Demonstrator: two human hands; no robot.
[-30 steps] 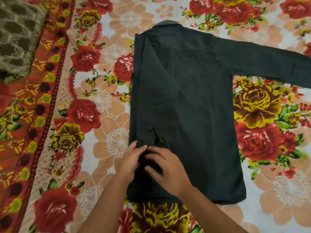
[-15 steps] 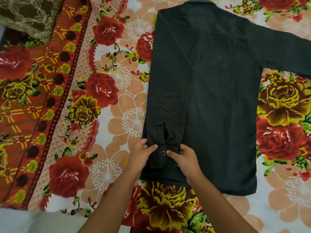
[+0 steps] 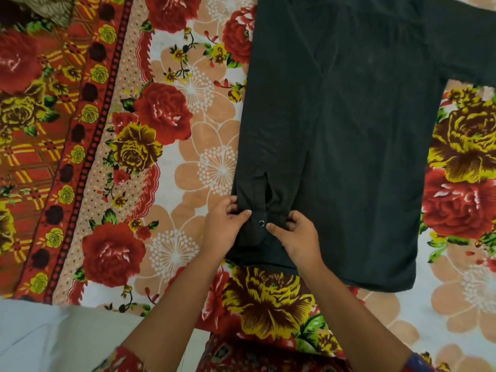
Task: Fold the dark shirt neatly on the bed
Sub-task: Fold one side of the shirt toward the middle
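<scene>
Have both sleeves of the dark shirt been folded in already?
No: the dark shirt's right-hand sleeve lies stretched out sideways across the floral bedsheet.

You have one dark shirt (image 3: 362, 130) laid out on one bed (image 3: 188, 157), which is covered with a floral sheet. One small button (image 3: 261, 223) shows on the shirt's cuff. Two hands are in view, your left hand (image 3: 222, 232) and your right hand (image 3: 298, 237).
</scene>
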